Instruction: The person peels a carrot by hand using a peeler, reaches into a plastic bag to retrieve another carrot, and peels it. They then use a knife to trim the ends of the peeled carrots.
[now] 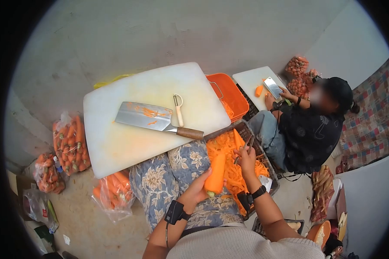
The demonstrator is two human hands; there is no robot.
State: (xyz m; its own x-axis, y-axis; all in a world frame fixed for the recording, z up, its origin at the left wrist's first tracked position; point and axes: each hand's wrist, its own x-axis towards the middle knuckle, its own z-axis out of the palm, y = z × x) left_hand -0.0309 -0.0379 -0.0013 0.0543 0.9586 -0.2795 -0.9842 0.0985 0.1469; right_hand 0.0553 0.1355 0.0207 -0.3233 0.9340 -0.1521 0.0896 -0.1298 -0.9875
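My left hand (199, 188) is wrapped round a thick, peeled-looking carrot (216, 173), its stem end toward me. To its right, my right hand (246, 160) grips a metal peeler (248, 146), held a little apart from the carrot. Below both hands a dark crate (270, 166) holds a heap of orange peelings (234, 181), with another carrot (239, 139) lying at its upper part. On the white cutting board (129, 93) rest a cleaver (145, 115), with orange shreds on its blade, and a second peeler (179, 113) with a pale handle.
Bags of carrots (71, 144) stand on the floor at the left, another (114, 192) beside my knees. An orange bin (232, 93) is behind the crate. At the right a seated co-worker (313, 125) holds a cleaver (273, 87) over a smaller board (250, 80).
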